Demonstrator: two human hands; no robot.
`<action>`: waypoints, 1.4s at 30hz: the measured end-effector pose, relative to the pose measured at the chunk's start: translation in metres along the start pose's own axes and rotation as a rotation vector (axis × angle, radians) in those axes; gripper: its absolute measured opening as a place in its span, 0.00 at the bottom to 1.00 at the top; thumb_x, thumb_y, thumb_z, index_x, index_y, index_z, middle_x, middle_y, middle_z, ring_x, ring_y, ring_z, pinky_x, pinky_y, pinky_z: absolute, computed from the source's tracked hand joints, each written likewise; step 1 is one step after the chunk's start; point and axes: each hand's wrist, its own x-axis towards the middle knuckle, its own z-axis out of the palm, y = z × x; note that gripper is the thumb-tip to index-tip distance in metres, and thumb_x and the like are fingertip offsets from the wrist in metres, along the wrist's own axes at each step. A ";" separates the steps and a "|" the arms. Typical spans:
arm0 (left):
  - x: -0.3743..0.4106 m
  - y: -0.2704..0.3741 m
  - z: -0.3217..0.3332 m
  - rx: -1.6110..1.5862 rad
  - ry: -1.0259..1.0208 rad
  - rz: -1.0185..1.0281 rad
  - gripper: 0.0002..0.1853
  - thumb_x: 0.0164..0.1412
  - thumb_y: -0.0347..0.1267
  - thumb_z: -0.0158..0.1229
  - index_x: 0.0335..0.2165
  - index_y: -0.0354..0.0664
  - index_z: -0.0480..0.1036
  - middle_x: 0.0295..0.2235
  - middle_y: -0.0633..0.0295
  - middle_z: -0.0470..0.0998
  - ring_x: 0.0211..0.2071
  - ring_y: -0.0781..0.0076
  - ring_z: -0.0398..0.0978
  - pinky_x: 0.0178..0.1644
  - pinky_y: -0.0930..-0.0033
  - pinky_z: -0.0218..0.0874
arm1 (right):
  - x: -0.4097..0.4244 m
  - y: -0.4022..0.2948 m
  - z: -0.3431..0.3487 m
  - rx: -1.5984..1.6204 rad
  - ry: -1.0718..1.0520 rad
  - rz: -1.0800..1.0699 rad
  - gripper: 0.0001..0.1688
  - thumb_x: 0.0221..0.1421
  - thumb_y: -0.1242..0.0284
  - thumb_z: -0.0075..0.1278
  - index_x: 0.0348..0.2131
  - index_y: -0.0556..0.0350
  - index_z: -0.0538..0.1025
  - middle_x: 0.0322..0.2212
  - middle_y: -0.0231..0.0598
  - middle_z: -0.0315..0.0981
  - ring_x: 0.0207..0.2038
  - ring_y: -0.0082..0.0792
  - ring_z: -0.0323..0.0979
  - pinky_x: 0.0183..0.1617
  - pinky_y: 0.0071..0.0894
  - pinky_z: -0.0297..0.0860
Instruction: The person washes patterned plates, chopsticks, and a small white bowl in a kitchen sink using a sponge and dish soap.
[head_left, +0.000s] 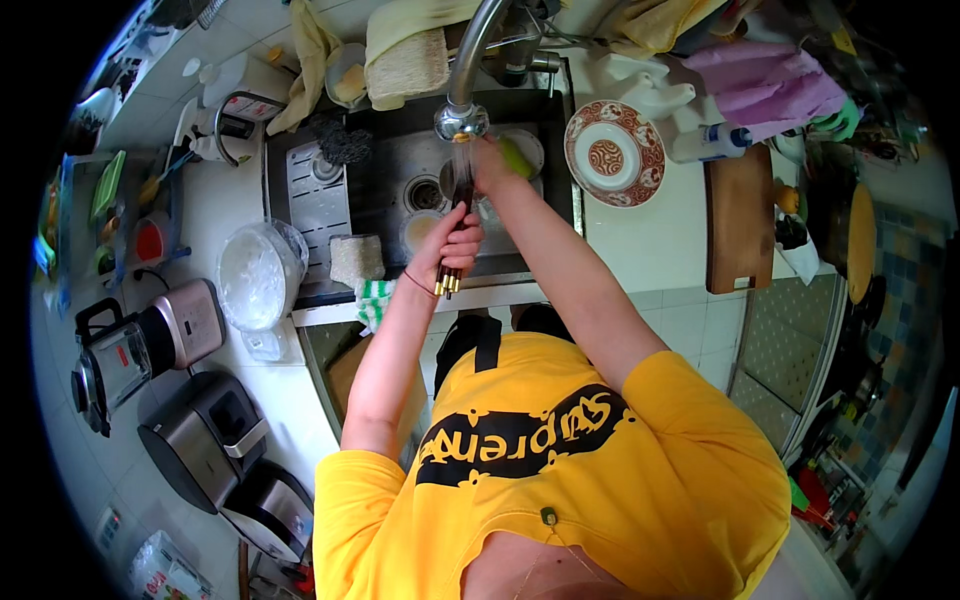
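My left hand (454, 244) is closed around several dark chopsticks (463, 196) with gold-coloured ends, held over the sink (379, 196). Water from the chrome faucet (460, 120) runs down onto their upper part. My right hand (493, 166) is beside the stream, its fingers partly hidden behind the faucet head, so its grip does not show. Just right of it, a green thing (517, 156) lies on a pale dish (534, 147) in the sink. Near the drain (424, 193) sits a small bowl (420, 229), partly covered by my left hand.
A red-patterned plate (615, 154) and a wooden cutting board (739, 225) are on the right counter. Left of the sink stands a plastic-covered white bowl (257, 276). A dark scrubber (343, 140) and a beige sponge (356, 259) rest at the perforated tray (317, 202).
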 end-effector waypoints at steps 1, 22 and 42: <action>-0.002 -0.003 -0.006 -0.208 -0.178 -0.047 0.12 0.60 0.39 0.42 0.23 0.46 0.56 0.14 0.74 0.52 0.10 0.86 0.48 0.10 0.85 0.40 | -0.001 -0.003 0.002 0.094 -0.050 0.040 0.13 0.50 0.63 0.44 0.30 0.54 0.68 0.23 0.36 0.66 0.24 0.28 0.65 0.26 0.33 0.63; 0.033 -0.003 -0.016 0.634 0.291 0.246 0.07 0.56 0.34 0.48 0.30 0.43 0.61 0.18 0.69 0.59 0.20 0.82 0.57 0.24 0.77 0.54 | 0.000 -0.017 -0.008 0.024 -0.038 0.104 0.22 0.54 0.55 0.37 0.15 0.46 0.64 0.08 0.22 0.52 0.08 0.25 0.46 0.12 0.24 0.47; 0.030 0.046 -0.027 1.402 0.352 0.522 0.10 0.57 0.35 0.47 0.35 0.41 0.62 0.20 0.72 0.60 0.20 0.84 0.56 0.24 0.81 0.51 | 0.079 -0.127 -0.053 0.042 0.408 -0.043 0.06 0.44 0.74 0.41 0.27 0.56 0.66 0.21 0.37 0.61 0.22 0.31 0.60 0.29 0.31 0.65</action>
